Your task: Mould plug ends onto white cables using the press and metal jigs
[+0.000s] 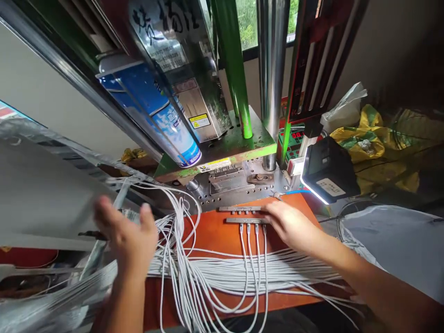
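Observation:
My left hand [130, 233] is raised at the left, beside the hanging white cables [178, 222]. Its thumb and fingers are apart and nothing is in them; motion blurs the fingertips. On the orange board, my right hand [286, 222] has its fingers bent round the right end of a slotted metal bar [239, 209]. Just in front lies a second metal bar [239, 220], with several white cables' connectors [249, 227] set along its near edge. The right fingertips are partly hidden at the bar ends.
Behind the orange board [211, 226] stands a press with a steel bed [232, 182] and green plate [256, 138]. A blue spray can [156, 115] leans over the plate. A lit lamp [328, 171] is at right. A thick cable bundle [236, 275] crosses the board.

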Action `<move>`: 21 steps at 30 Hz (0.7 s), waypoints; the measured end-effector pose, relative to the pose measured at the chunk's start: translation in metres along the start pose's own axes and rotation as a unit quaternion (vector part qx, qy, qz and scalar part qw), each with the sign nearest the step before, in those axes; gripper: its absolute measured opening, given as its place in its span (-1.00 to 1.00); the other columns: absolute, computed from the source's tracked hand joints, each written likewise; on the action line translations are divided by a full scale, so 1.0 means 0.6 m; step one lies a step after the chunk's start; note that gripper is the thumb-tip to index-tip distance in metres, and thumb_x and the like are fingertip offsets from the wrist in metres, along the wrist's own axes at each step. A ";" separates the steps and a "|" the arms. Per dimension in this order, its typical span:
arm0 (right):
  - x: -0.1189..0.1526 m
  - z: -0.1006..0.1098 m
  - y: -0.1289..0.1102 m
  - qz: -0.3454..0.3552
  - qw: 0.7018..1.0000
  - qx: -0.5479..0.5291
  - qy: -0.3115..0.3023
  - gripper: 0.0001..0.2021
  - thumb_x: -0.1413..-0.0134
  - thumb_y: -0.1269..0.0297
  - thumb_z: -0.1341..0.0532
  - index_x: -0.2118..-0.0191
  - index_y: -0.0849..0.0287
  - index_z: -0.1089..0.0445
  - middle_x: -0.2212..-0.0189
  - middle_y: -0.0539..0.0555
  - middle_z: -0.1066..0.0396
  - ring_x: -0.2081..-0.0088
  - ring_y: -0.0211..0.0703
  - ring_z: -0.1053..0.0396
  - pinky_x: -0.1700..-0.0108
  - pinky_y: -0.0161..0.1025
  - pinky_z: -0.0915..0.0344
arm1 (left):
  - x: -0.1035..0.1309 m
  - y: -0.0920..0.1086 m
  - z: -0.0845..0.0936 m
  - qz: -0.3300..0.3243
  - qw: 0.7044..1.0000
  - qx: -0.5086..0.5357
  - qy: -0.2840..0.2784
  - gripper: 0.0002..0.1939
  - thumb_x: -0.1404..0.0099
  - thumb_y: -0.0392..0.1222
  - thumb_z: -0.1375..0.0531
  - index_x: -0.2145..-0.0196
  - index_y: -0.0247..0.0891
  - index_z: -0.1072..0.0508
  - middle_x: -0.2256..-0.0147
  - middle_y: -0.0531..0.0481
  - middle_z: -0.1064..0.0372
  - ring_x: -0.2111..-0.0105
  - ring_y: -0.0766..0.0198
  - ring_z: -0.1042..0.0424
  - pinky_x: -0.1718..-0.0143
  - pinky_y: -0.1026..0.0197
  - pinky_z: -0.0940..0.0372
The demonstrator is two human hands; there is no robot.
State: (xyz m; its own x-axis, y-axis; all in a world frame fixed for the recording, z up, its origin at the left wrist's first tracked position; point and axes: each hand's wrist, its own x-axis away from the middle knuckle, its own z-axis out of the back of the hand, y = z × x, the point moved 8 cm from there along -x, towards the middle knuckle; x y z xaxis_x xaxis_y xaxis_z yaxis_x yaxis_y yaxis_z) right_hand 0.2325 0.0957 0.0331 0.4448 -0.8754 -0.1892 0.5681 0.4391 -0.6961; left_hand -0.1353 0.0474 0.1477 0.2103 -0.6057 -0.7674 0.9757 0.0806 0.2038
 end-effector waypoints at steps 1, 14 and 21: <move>0.013 -0.011 0.004 0.003 0.998 0.066 -0.018 -0.79 -0.42 0.33 -0.10 0.05 0.12 -0.48 0.13 0.17 -0.48 0.08 0.06 -0.40 0.01 -0.02 -0.34 | 0.032 0.049 -0.003 -0.052 0.995 0.065 -0.059 -0.31 -0.41 -0.09 -0.26 -0.37 -0.38 -0.16 -0.29 -0.38 -0.27 -0.30 -0.22 -0.28 -0.30 -0.30 -0.24; -0.004 -0.006 -0.004 0.049 0.996 0.049 0.062 -0.74 -0.52 0.28 0.04 0.11 0.15 -0.38 0.23 0.15 -0.32 0.15 0.01 -0.25 0.08 -0.06 -0.29 | 0.307 0.325 -0.036 -0.292 0.870 0.236 -0.320 -0.73 -0.40 -0.09 -0.21 0.03 -0.29 -0.47 0.27 -0.09 -0.44 0.31 0.06 -0.35 0.32 0.00 -0.28; -0.245 0.037 0.000 0.063 0.984 0.046 0.159 -0.67 -0.48 0.23 -0.02 0.16 0.23 -0.50 0.17 0.24 -0.48 0.07 0.08 -0.40 -0.05 0.02 -0.37 | 0.115 0.307 -0.142 -0.296 0.892 0.195 -0.280 -0.74 -0.49 -0.28 -0.07 0.38 -0.23 -0.42 0.39 -0.06 -0.38 0.32 0.12 -0.34 0.23 0.06 -0.25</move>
State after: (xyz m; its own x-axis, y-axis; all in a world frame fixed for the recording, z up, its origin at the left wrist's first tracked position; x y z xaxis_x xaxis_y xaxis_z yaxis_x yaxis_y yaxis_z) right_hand 0.1823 0.2290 0.0764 0.2843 -0.8258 -0.4871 0.5887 0.5514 -0.5911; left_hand 0.0641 0.0878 0.0803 -0.5059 -0.7596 -0.4087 0.7866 -0.6007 0.1428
